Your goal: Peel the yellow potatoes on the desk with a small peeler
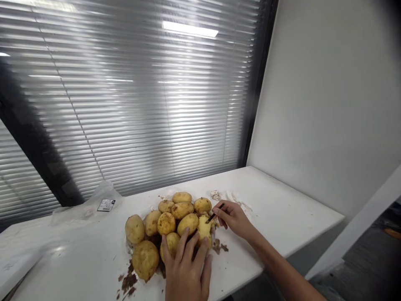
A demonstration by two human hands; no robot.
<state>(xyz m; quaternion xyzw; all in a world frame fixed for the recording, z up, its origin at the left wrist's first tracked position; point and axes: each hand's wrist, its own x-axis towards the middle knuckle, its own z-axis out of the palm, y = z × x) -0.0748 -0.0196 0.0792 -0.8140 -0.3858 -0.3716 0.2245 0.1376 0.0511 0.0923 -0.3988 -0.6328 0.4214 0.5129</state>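
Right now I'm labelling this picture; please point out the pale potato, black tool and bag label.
Pale potato (204, 229), head view: bare flesh.
Black tool (211, 217), head view: lower part.
Bag label (106, 205), head view: printed face.

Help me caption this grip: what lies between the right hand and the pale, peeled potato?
A thin dark tool, pinched by the right hand; in the head view, its lower end appears to touch the peeled potato.

White table (291, 221), far edge along slatted blinds (140, 104); bright light strip (190, 29) showing across slats. Dark frame post (34, 142) slants at left; pale wall (328, 104) at right. Clear plastic bag (83, 211), crumpled, bears printed label (106, 205). Boxy white object (17, 267) lower left, partly cut off. Orange item (393, 233) far right, unclear.
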